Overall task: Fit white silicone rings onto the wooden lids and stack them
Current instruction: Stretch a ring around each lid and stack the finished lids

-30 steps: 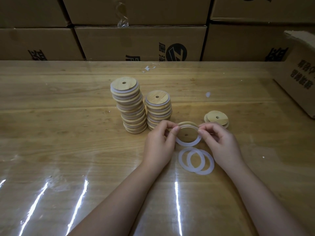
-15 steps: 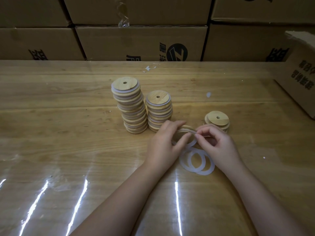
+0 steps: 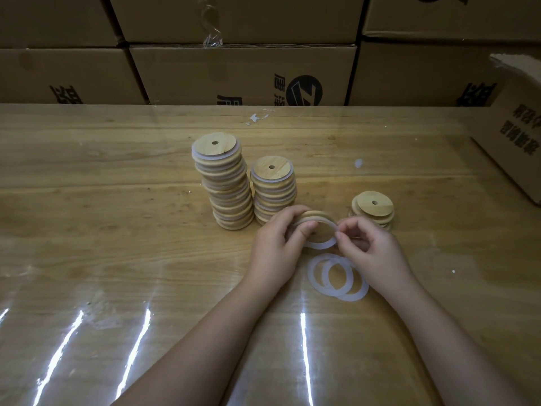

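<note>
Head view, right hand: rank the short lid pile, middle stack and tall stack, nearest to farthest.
1. Short lid pile: right behind the right hand, which pinches the white ring.
2. Middle stack: to the left, behind the left hand gripping the wooden lid.
3. Tall stack: farthest, left of the middle stack.

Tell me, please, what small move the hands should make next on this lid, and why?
Probably the right hand should pull the silicone ring over the near edge of the lid: the left hand grips the tilted lid, and the ring's lower part hangs off it, unseated.
</note>
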The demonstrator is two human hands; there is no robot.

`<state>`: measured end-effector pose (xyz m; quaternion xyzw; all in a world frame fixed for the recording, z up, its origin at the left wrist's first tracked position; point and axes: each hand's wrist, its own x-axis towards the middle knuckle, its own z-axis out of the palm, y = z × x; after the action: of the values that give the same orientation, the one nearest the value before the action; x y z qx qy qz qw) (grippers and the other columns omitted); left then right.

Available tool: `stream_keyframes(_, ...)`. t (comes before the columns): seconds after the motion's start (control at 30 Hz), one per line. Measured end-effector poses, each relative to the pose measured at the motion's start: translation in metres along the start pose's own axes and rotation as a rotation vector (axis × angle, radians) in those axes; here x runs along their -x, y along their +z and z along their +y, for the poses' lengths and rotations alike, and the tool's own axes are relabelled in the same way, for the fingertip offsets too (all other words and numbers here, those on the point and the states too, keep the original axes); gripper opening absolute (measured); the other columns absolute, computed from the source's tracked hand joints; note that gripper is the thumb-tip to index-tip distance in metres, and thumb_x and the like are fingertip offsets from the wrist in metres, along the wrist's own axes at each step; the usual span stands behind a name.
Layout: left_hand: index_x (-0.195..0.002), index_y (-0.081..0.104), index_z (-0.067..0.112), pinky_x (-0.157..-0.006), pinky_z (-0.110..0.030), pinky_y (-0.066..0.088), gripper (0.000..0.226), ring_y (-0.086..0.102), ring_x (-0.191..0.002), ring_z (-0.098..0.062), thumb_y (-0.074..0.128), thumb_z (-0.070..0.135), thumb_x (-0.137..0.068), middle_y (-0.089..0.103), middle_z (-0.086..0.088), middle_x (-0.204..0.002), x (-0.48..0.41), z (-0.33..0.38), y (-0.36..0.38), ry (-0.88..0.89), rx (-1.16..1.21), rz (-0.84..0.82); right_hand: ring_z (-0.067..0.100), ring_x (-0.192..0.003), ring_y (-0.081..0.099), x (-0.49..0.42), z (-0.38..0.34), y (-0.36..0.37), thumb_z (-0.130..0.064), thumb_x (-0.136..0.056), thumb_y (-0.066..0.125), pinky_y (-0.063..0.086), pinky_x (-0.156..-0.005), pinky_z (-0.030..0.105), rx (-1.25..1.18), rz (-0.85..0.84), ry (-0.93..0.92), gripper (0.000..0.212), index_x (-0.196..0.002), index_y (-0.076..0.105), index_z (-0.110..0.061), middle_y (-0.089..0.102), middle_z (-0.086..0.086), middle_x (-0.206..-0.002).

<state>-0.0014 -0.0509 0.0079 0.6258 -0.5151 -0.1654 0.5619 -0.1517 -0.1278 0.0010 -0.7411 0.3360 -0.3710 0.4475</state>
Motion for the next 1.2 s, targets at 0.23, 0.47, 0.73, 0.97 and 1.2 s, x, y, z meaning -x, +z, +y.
stream_keyframes(0.23, -0.098, 0.059, 0.026, -0.051, -0.016, 0.044, 0.013, 0.054, -0.056, -0.001, 0.059, 0.015, -0.091, 0.062, 0.013, -0.077, -0.002, 0.001, -0.003, -0.103, 0.218, -0.047, -0.003, -0.075, 0.063, 0.001, -0.002, 0.001, -0.004, -0.084, 0.064, 0.046, -0.065, 0.007, -0.021, -0.024, -0.013, 0.021, -0.080, 0.060, -0.024, 0.065, -0.018, -0.084)
stream_keyframes(0.47, -0.108, 0.056, 0.017, -0.068, -0.021, 0.045, 0.017, 0.054, -0.073, -0.002, 0.059, 0.018, -0.091, 0.056, 0.010, -0.095, 0.003, 0.005, 0.001, 0.029, -0.131, -0.084, -0.001, -0.087, 0.063, 0.002, -0.003, 0.001, 0.002, -0.082, 0.062, 0.050, -0.074, 0.012, 0.047, 0.117, -0.134, 0.034, -0.082, 0.054, -0.031, 0.062, -0.018, -0.097)
stream_keyframes(0.73, -0.110, 0.066, 0.016, -0.073, -0.028, 0.045, 0.026, 0.057, -0.092, -0.016, 0.065, 0.017, -0.083, 0.061, 0.001, -0.102, 0.006, 0.011, 0.002, 0.202, -0.459, -0.099, 0.022, -0.095, 0.062, 0.002, -0.009, 0.002, 0.012, -0.075, 0.067, 0.054, -0.077, 0.036, 0.299, 0.147, -0.484, 0.015, -0.084, 0.063, 0.001, 0.063, 0.007, -0.100)
stream_keyframes(0.97, -0.108, 0.068, 0.016, -0.077, -0.024, 0.043, 0.027, 0.060, -0.089, -0.016, 0.061, 0.031, -0.087, 0.066, 0.003, -0.096, 0.005, 0.010, 0.001, 0.195, -0.406, -0.051, 0.006, -0.093, 0.060, 0.001, -0.008, 0.001, 0.007, -0.078, 0.067, 0.053, -0.076, 0.019, 0.184, 0.155, -0.323, 0.011, -0.084, 0.065, -0.001, 0.062, 0.005, -0.098)
stream_keyframes(1.2, -0.109, 0.068, 0.019, -0.077, -0.026, 0.045, 0.027, 0.058, -0.090, -0.014, 0.059, 0.033, -0.087, 0.065, 0.005, -0.096, 0.005, 0.011, 0.001, 0.182, -0.388, -0.059, 0.005, -0.093, 0.060, 0.000, -0.005, 0.000, 0.006, -0.079, 0.066, 0.054, -0.073, 0.019, 0.202, 0.159, -0.304, 0.011, -0.083, 0.064, -0.003, 0.062, 0.002, -0.098)
